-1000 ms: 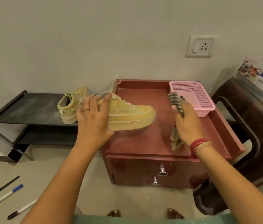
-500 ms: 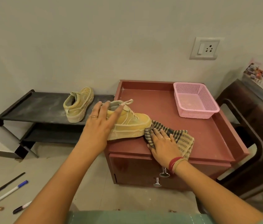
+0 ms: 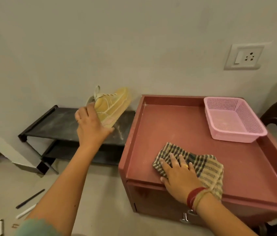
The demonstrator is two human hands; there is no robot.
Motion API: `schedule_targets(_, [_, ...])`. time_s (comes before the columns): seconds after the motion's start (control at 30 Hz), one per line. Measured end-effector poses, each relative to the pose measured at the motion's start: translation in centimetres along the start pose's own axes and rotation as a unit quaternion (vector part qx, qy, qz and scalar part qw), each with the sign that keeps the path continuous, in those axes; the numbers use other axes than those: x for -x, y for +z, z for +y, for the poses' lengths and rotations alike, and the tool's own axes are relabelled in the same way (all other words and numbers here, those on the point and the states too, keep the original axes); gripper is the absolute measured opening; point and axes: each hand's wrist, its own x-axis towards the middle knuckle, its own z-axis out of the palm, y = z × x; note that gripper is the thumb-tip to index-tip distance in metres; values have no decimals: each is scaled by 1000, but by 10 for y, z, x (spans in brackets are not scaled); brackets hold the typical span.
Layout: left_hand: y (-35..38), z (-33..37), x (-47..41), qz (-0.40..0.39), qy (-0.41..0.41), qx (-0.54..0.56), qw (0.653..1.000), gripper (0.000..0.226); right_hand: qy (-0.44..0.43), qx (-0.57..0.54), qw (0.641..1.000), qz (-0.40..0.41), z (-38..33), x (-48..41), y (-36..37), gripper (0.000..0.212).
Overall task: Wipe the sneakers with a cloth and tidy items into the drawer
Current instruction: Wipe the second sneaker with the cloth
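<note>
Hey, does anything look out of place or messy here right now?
Yes: pens lie loose on the floor at lower left. The black shoe rack shows whitish dusty streaks on its top shelf near the cabinet. The left hand holds a sneaker tilted above that rack.

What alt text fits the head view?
A person's left hand holds a yellow sneaker over a black shoe rack while the right hand presses on a checked cloth atop a red cabinet. A pink basket sits at its back right.

Ringed left hand (image 3: pixel 91 128), ringed right hand (image 3: pixel 180 179), red bangles (image 3: pixel 192 197), teal garment (image 3: pixel 37 227)
</note>
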Motion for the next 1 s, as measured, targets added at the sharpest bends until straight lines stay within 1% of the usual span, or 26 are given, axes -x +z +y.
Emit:
schedule_targets(0.13, [48,-2,-20,-28,-9,-28,999,106,-12,4,1000,-23,3,-2,-3,56])
schedule_targets(0.27, [91,0,-13,-64,-9,-39,997,104,-16,16,999,-29,5,-1,-4,56])
schedule_targets(0.43, [114,-8,1,-74,-5,-34,997,93,-13,24,999,-29,2,-1,-4,55])
schedule_targets(0.53, [109,-16,3,-98,53,-17,994,84,-7,27,999,-27,2,-1,-5,55])
schedule_targets(0.6, [100,-24,3,-124,84,44,988,81,-5,23,999,-26,0,0,-5,56])
schedule_targets(0.63, [94,-30,3,-126,87,85,985,77,-4,21,999,-24,-2,0,-6,55])
schedule_targets(0.67, [87,-37,2,-109,84,113,984,73,-3,18,1000,-22,-3,0,-6,55])
schedule_targets(0.7, [80,-46,0,-80,80,118,987,68,-1,17,1000,-21,-3,0,-7,55])
schedule_targets(0.73, [74,-57,-3,-50,78,96,991,66,1,16,1000,-22,-4,0,-7,55])
schedule_targets(0.77, [69,-70,-6,-32,82,55,995,68,2,15,1000,-23,-4,0,-6,55])
schedule_targets(0.8, [67,-82,-11,-36,91,0,995,75,3,16,1000,-22,-5,0,-5,55])
schedule_targets(0.83, [66,-94,-16,-65,107,-61,990,88,3,16,1000,-20,-5,0,-5,55])
schedule_targets(0.9, [70,-112,-24,-162,124,-167,965,116,3,14,1000,-19,-5,-1,-4,55])
schedule_targets(0.93, [75,-117,-26,-195,125,-194,953,126,2,12,1000,-19,-4,-2,-4,56])
schedule_targets(1.0, [85,-122,-30,-201,131,-203,949,133,-4,10,1000,-19,-2,-3,-5,56])
